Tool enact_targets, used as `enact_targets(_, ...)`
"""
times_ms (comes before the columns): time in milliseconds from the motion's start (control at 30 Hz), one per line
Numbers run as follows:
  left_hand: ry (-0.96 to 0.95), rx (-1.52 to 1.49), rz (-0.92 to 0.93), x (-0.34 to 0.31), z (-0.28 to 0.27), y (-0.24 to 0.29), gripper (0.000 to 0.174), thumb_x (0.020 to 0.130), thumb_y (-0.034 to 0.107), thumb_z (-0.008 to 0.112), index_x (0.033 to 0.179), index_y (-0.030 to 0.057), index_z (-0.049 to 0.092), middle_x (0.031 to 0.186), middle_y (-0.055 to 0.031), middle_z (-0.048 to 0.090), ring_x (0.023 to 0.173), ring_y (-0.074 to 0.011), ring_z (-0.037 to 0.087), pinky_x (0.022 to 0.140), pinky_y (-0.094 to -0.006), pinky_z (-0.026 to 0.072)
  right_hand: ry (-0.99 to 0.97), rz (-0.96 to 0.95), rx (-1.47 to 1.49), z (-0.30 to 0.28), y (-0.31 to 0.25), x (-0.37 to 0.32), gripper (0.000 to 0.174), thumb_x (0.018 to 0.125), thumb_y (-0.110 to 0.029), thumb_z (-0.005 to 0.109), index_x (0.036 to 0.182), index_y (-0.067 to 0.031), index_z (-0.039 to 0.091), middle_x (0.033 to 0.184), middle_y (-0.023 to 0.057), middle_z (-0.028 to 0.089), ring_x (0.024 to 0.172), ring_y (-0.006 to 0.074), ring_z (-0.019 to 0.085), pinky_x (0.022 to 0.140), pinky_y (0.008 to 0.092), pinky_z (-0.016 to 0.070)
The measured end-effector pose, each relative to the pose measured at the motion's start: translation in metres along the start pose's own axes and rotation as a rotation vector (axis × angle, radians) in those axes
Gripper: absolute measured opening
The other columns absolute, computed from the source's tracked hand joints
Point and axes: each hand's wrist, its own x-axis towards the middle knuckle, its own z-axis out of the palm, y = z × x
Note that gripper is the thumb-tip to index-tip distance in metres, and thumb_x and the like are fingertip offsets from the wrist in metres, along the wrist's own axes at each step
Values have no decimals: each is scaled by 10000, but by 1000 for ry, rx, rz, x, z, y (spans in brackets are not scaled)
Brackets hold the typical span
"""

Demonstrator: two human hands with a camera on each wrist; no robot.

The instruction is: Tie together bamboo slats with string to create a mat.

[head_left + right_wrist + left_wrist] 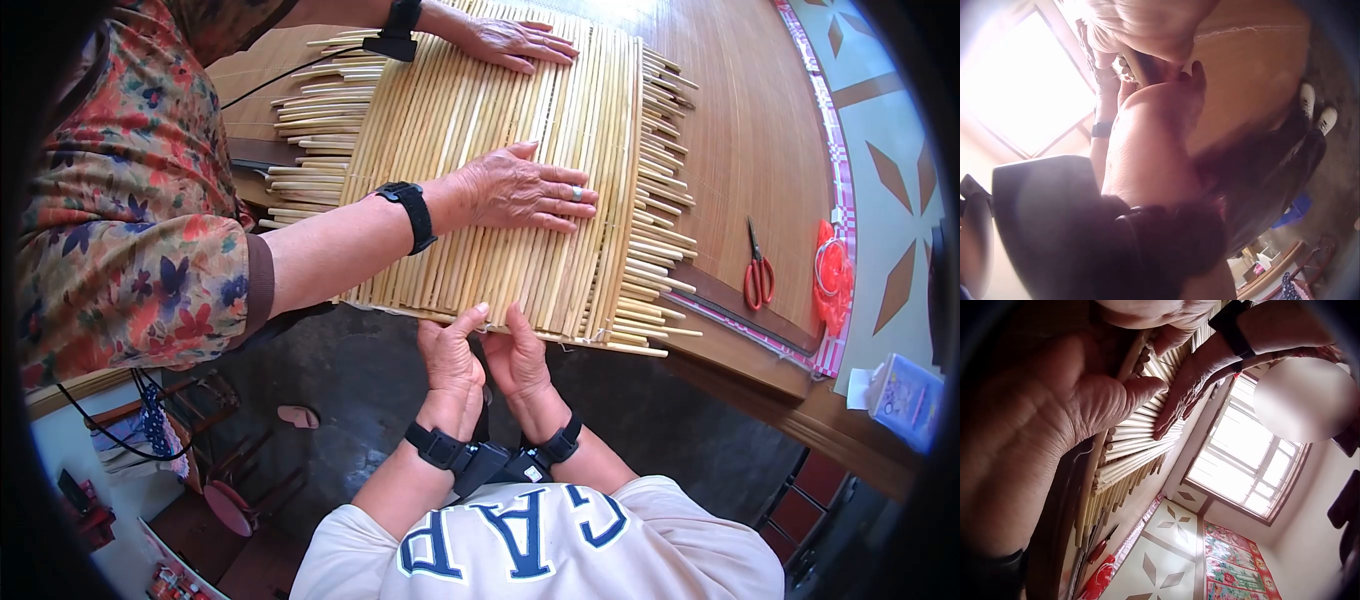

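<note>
A mat of pale sticks lies on the table, its near edge reaching past the tabletop. My left hand grips that edge, thumb above and fingers below. Close beside it, my right hand pinches the same edge, thumb uppermost. In the left wrist view, my left hand is at the top and my right hand at the left, by the stick ends. The right wrist view shows my left hand centrally and my right hand above; their lower fingers are partly hidden.
Another person in a floral shirt rests two flat hands on the mat. Red-handled scissors, a red plastic bag and a clear box are at the right. Loose stick ends jut out on both sides.
</note>
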Motion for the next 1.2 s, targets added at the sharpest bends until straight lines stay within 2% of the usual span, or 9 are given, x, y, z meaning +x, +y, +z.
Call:
enact_targets(533, -11, -4, -14, 1, -4, -1, 538, 622, -94, 634, 1124, 16, 471, 1050, -60, 546, 969, -180, 529, 865, -286, 416, 43, -66, -35, -1, 6, 1, 501, 804, -112, 585, 1251, -60, 366, 1205, 85, 477, 1109, 226, 459, 954, 426, 348)
enact_targets(833, 1, -30, -4, 2, -5, -1, 474, 604, -116, 640, 1047, 0, 516, 974, -57, 572, 860, -162, 562, 786, -261, 447, -25, 1, -51, -5, -6, -5, 511, 803, -156, 604, 1245, -48, 371, 1219, 100, 467, 1144, 231, 430, 978, 454, 321)
enact_targets(900, -11, 28, 7, 2, -6, 0, 463, 604, -101, 649, 1037, 1, 518, 962, -55, 574, 836, -160, 565, 759, -257, 455, -66, 203, -123, -8, -22, -22, 503, 806, -167, 615, 1238, -44, 388, 1193, 119, 491, 1053, 231, 511, 898, 404, 412)
enact_targets(933, -15, 9, 3, 1, -4, 2, 463, 604, -101, 649, 1037, 1, 518, 962, -55, 574, 836, -160, 565, 759, -257, 455, -67, 198, -141, -10, -36, -35, 503, 806, -167, 615, 1238, -44, 388, 1193, 119, 491, 1053, 231, 511, 898, 404, 412)
enact_targets(1000, 16, 57, 23, -1, -1, 4, 456, 607, -92, 652, 1032, -2, 516, 951, -57, 577, 827, -161, 568, 738, -260, 463, 132, 616, -896, -11, -76, -63, 335, 810, -134, 612, 1119, -40, 520, 1025, 108, 578, 913, 214, 591, 762, 335, 491)
enact_targets(1067, 34, 15, 31, -1, -1, 2, 458, 609, -99, 645, 1036, 0, 513, 949, -61, 577, 816, -164, 575, 697, -261, 478, -78, 235, -1493, 0, -108, -74, 157, 788, -91, 628, 931, -33, 597, 839, 60, 612, 747, 160, 606, 629, 283, 496)
enact_targets(1100, 41, -10, -14, 0, -1, 2, 458, 608, -105, 641, 1035, 2, 513, 949, -64, 578, 811, -163, 579, 681, -257, 482, -292, -272, -1802, 23, -120, -66, 82, 748, -73, 648, 797, -31, 598, 716, 74, 574, 682, 173, 585, 585, 279, 459)
enact_targets(1133, 49, -32, -58, 0, -2, 1, 459, 608, -110, 638, 1035, 5, 514, 948, -67, 578, 806, -162, 582, 665, -253, 487, -399, -488, -1946, 37, -130, -53, 149, 700, -60, 666, 817, -35, 578, 698, 99, 521, 637, 232, 552, 557, 310, 435)
enact_targets(1200, 59, -52, -50, 1, -3, -1, 475, 609, -122, 631, 1044, 14, 497, 956, -74, 575, 792, -156, 586, 646, -244, 492, -496, -532, -1985, 64, -126, -21, 178, 678, -60, 671, 824, -46, 571, 707, 100, 495, 666, 273, 536, 577, 339, 438)
